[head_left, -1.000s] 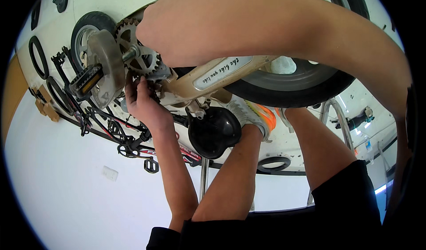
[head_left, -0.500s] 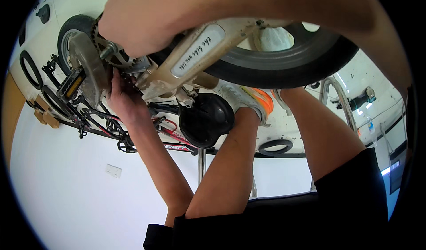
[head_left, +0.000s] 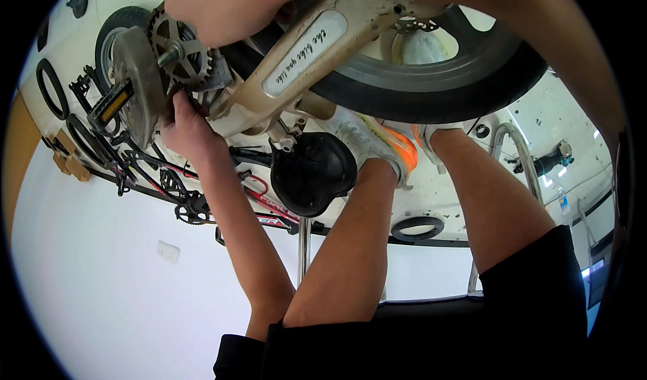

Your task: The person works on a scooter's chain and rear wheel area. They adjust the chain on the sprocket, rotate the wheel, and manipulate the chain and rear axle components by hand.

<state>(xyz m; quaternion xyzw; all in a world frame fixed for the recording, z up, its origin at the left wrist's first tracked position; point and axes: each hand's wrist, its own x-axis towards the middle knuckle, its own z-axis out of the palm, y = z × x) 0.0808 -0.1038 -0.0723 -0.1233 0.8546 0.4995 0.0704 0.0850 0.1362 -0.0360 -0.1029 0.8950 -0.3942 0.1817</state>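
A gold bicycle frame (head_left: 249, 102) lies across the upper middle, with a large black-tyred wheel (head_left: 438, 100), a toothed chainring (head_left: 192, 67), a clear plastic cover (head_left: 135, 70) and a pedal (head_left: 110, 107). My left hand (head_left: 189, 127) has its fingers pinched at the dark chain (head_left: 197, 102) below the chainring, partly hidden. Above the chainring, my right hand (head_left: 216, 9) is closed, its back toward me, so what its fingertips hold is hidden. A black saddle (head_left: 310, 178) hangs below the frame, beside my shin.
Black-and-red bicycle frames (head_left: 256, 198) and loose tyres (head_left: 50, 87) lie along the white wall (head_left: 101, 259). A small wheel (head_left: 114, 23) is behind the cover. A chrome tube stand (head_left: 512, 137), a dark tool (head_left: 546, 161) and another tyre (head_left: 418, 228) are right and below.
My right hand has moved up and left in the picture, uncovering more chainring and frame. My left hand has shifted left and slightly up, staying below the chainring. The frame appears more tilted.
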